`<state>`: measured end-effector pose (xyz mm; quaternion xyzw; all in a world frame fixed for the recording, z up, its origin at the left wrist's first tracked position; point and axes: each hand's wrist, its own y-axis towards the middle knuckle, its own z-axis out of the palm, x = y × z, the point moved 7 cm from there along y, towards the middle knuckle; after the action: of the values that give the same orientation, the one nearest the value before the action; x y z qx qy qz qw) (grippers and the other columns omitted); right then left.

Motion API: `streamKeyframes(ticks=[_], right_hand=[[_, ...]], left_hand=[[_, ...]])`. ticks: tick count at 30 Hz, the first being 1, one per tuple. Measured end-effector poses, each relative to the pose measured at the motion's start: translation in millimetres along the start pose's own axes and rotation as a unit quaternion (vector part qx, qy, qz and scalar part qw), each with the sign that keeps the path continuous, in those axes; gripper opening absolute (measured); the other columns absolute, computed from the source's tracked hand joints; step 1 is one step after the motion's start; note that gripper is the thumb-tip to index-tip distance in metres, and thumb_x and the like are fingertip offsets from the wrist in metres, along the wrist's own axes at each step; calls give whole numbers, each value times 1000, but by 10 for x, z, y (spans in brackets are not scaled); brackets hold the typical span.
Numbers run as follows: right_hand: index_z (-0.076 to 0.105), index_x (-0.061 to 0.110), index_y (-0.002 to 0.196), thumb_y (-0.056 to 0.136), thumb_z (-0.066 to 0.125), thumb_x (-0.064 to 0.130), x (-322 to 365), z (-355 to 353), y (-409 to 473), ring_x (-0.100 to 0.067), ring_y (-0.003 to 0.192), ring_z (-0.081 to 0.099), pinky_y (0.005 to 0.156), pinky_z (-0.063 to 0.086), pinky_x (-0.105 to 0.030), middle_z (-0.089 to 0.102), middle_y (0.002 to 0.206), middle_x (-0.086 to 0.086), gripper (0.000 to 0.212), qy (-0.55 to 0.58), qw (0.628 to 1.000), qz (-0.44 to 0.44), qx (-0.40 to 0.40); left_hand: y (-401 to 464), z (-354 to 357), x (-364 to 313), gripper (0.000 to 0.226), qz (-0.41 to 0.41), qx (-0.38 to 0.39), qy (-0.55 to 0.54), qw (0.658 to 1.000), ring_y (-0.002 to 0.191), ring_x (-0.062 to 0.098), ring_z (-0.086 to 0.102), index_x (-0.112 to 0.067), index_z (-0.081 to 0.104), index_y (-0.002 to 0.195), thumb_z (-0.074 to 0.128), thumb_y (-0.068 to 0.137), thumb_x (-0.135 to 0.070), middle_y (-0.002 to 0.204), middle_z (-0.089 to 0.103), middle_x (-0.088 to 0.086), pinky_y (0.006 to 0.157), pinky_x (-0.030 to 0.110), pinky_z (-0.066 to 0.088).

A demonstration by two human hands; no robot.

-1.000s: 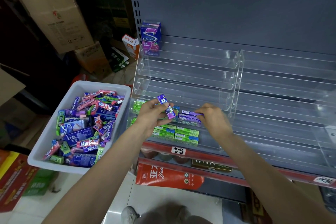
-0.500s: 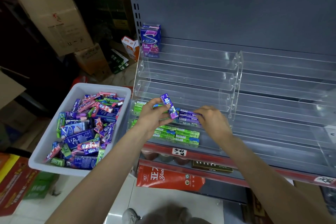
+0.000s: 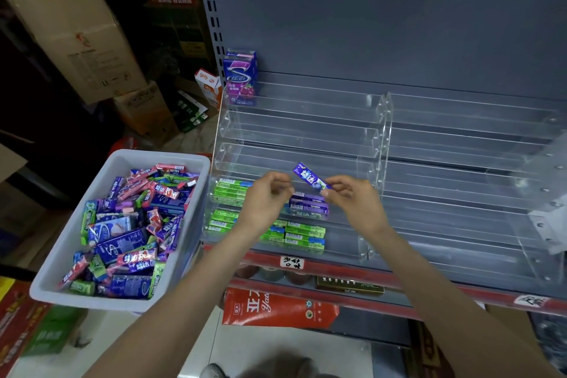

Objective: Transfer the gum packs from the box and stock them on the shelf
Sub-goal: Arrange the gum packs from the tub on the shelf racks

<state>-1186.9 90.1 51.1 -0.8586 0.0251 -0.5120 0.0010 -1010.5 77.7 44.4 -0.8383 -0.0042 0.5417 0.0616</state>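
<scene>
A white bin (image 3: 72, 233) at the left holds several loose gum packs (image 3: 129, 233) in purple, green and red. My right hand (image 3: 357, 204) pinches the lower end of a purple gum pack (image 3: 309, 178), held tilted above a stack of purple packs (image 3: 308, 204) on a lower tier of the clear acrylic rack (image 3: 306, 132). Just left of the pack, my left hand (image 3: 265, 201) has loosely curled fingers and holds nothing. Green packs (image 3: 303, 235) fill the bottom tier, and more green packs (image 3: 230, 190) lie on the tier above it.
A tall purple gum box (image 3: 240, 78) stands on the rack's top tier at the left. A second clear rack (image 3: 475, 162) adjoins on the right. Cardboard boxes (image 3: 70, 27) pile up behind the bin. A red carton (image 3: 276, 307) lies below the shelf edge.
The purple pack passed from my left hand to my right hand, which came up off the purple stack to take it. My left hand let go and stays beside it.
</scene>
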Motion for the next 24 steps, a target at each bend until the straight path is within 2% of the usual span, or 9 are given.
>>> streamKeyframes(ticks=[1, 3, 6, 11, 15, 18, 20, 21, 24], right_hand=[[69, 9, 104, 84, 67, 8, -28, -59, -4, -11, 73, 63, 73, 51, -15, 66, 82, 2, 20, -4, 1000, 5, -13], [68, 10, 102, 85, 66, 7, -82, -147, -12, -5, 71, 61, 74, 51, -18, 64, 79, 6, 17, -6, 999, 17, -29], [68, 8, 102, 85, 66, 6, -142, -214, -19, 0, 70, 59, 72, 51, -16, 62, 76, 9, 17, -9, 999, 27, -39], [68, 5, 108, 85, 66, 5, -159, -228, -11, 0, 70, 58, 64, 45, -1, 63, 84, 3, 23, -29, 998, 24, -43], [68, 4, 110, 86, 64, 4, -176, -214, 15, -14, 84, 63, 79, 48, -14, 70, 99, -9, 24, -69, 996, 17, -49], [68, 6, 111, 87, 63, 5, -159, -138, 11, -23, 87, 65, 80, 45, -11, 67, 103, -14, 25, -174, 983, -33, -44], [68, 7, 111, 89, 61, 6, -149, -53, -5, -24, 86, 64, 86, 51, -27, 66, 104, -14, 23, -239, 969, -59, -37], [68, 7, 110, 90, 59, 7, -137, -18, -19, -25, 85, 64, 83, 53, -32, 65, 104, -13, 22, -265, 961, -68, -39], [68, 9, 111, 93, 55, 7, -101, 54, -54, -26, 87, 65, 75, 54, -33, 66, 106, -10, 22, -316, 945, -66, -60]], left_hand=[[7, 10, -16, 26, 57, 13, 138, 989, 108, 16, 54, -11, 59, 118, 58, 93, -16, 116, 63, 3, 90, 21, 40], [-13, 106, -31, 36, 150, 64, 346, 924, 122, 17, 43, -16, 51, 131, 50, 97, -26, 131, 53, -1, 100, 27, 35], [-31, 229, 11, 45, 210, 116, 462, 853, 130, 13, 31, -22, 39, 142, 40, 100, -39, 140, 42, -8, 103, 29, 26], [-30, 249, 47, 49, 233, 120, 504, 823, 133, 13, 28, -26, 37, 143, 36, 99, -45, 142, 39, -10, 106, 30, 22], [-48, 236, 44, 45, 241, 125, 495, 825, 132, 15, 30, -26, 41, 141, 40, 99, -39, 140, 41, -8, 105, 31, 23], [-76, 204, 85, 45, 234, 134, 496, 825, 133, 14, 27, -29, 37, 144, 40, 99, -37, 143, 37, -8, 107, 31, 22], [-91, 193, 127, 47, 227, 141, 501, 823, 135, 14, 24, -31, 31, 146, 39, 99, -35, 147, 32, -9, 109, 32, 20], [-94, 188, 141, 48, 225, 144, 501, 823, 136, 14, 23, -31, 29, 147, 39, 99, -34, 149, 30, -9, 110, 32, 18], [-96, 175, 165, 50, 220, 150, 497, 826, 139, 13, 20, -33, 27, 147, 39, 99, -33, 151, 28, -10, 111, 32, 15]])
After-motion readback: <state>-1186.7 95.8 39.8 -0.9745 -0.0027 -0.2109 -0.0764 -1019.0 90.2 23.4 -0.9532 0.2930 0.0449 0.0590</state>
